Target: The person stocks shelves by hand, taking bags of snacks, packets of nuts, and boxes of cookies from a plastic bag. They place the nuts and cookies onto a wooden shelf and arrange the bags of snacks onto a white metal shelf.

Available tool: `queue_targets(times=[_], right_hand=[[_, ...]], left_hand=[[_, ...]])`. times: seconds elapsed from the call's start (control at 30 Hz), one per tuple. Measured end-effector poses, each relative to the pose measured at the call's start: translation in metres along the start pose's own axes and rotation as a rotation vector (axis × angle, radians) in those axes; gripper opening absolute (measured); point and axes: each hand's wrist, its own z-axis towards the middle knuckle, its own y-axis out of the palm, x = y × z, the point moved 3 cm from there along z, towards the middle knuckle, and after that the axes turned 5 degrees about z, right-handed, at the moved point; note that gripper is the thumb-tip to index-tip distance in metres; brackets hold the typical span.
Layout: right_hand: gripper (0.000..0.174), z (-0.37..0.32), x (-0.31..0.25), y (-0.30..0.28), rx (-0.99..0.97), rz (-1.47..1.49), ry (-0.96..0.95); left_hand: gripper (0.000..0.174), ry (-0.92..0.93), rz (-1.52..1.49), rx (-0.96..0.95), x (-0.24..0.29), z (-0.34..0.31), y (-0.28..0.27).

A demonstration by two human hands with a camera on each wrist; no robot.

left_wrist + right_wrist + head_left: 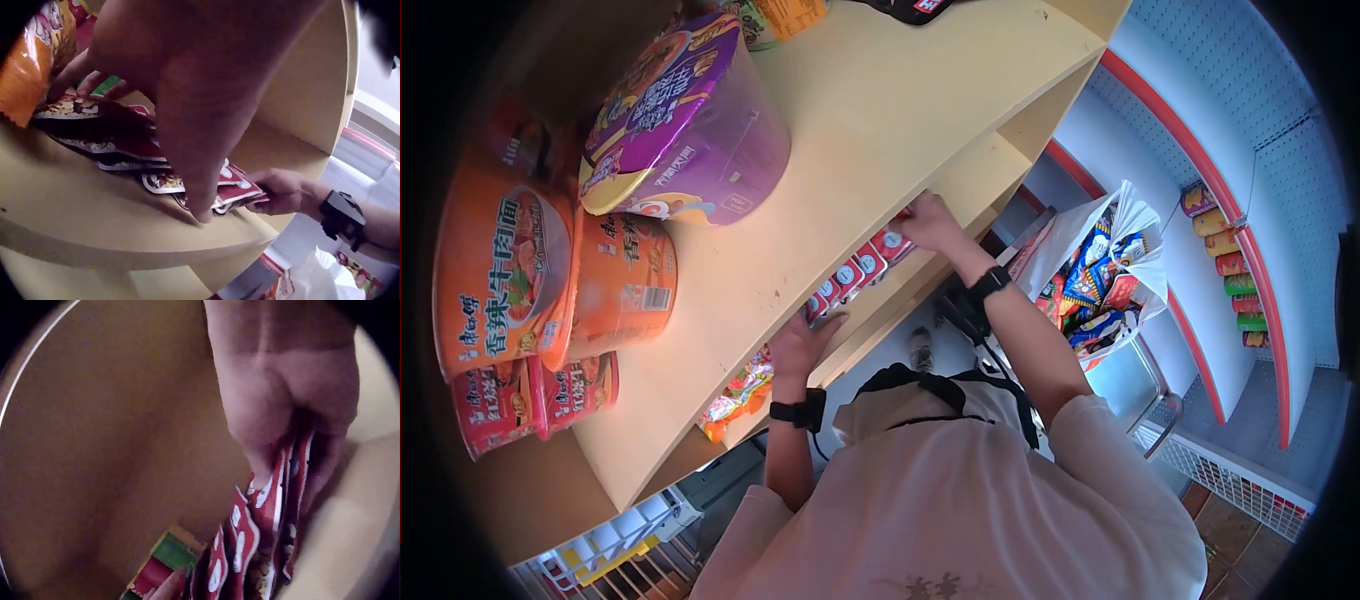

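Note:
A row of red snack packets (862,272) with white edges stands overlapping along a wooden shelf (94,206) beneath the top board. My right hand (933,226) grips the packets at the row's right end, with the thumb and fingers on either side of them (290,381). At the other end my left hand (798,345) lies across the row, its thumb extended along the front and its fingers spread over the packets (181,81). Beside the left fingertips sits an orange snack bag (25,75). A green and red package (165,559) shows behind the row in the right wrist view.
Purple (745,165) and orange (625,290) instant noodle tubs stand on the top board (880,110). To the right, a white bag (1040,250) holds several snack packs. Red-edged store shelves (1190,130) rise beyond it, with a white wire basket (1230,485) below.

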Motion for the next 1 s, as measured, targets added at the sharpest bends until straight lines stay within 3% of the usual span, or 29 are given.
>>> queue_targets(times=[0.07, 0.1, 0.17, 0.3, 0.4, 0.53, 0.57, 0.6, 0.67, 0.73, 0.87, 0.9, 0.93, 1.0], right_hand=[[0.044, 0.019, 0.018, 0.034, -0.002, 0.302, -0.157], [0.046, 0.026, 0.025, 0.045, 0.027, 0.349, -0.108], [0.048, 0.031, 0.027, 0.051, 0.012, 0.387, -0.08], [0.056, 0.005, 0.011, 0.031, -0.007, 0.321, -0.068], [0.06, -0.02, 0.018, 0.017, 0.092, 0.369, 0.008], [0.047, -0.07, 0.039, -0.012, 0.27, 0.361, -0.005], [0.034, -0.093, 0.037, -0.026, 0.322, 0.308, -0.047], [0.034, -0.117, 0.045, -0.044, 0.354, 0.282, -0.015], [0.022, -0.16, 0.059, -0.07, 0.284, 0.385, -0.057], [0.015, -0.204, 0.082, -0.108, 0.502, 0.352, 0.01], [0.017, -0.256, 0.19, -0.179, 0.829, 0.15, 0.29], [0.026, -0.26, 0.228, -0.192, 0.859, -0.002, 0.286], [0.032, -0.263, 0.246, -0.207, 0.879, -0.36, 0.276], [0.044, -0.257, 0.276, -0.224, 0.991, -0.52, 0.381]], left_hand=[[0.119, -0.004, -0.017, -0.023, 0.006, 0.005, 0.0], [0.119, -0.019, -0.006, -0.003, 0.007, 0.007, 0.003], [0.118, -0.012, 0.069, 0.141, 0.0, 0.012, 0.022], [0.114, -0.017, 0.118, 0.097, 0.009, 0.014, 0.02], [0.108, -0.134, 0.336, 0.058, 0.01, 0.013, 0.021], [0.105, 0.003, 0.376, 0.197, -0.01, 0.015, 0.035], [0.106, -0.006, 0.385, 0.203, -0.014, 0.016, 0.038], [0.106, -0.017, 0.392, 0.204, -0.016, 0.015, 0.04], [0.109, -0.031, 0.401, 0.226, -0.014, 0.016, 0.04], [0.113, -0.082, 0.325, 0.22, -0.005, 0.017, 0.031], [0.115, -0.012, 0.281, 0.336, 0.0, 0.014, 0.03], [0.115, -0.016, 0.279, 0.337, -0.003, 0.014, 0.031], [0.116, -0.016, 0.27, 0.332, -0.007, 0.015, 0.033], [0.116, -0.026, 0.265, 0.333, -0.007, 0.011, 0.033]])
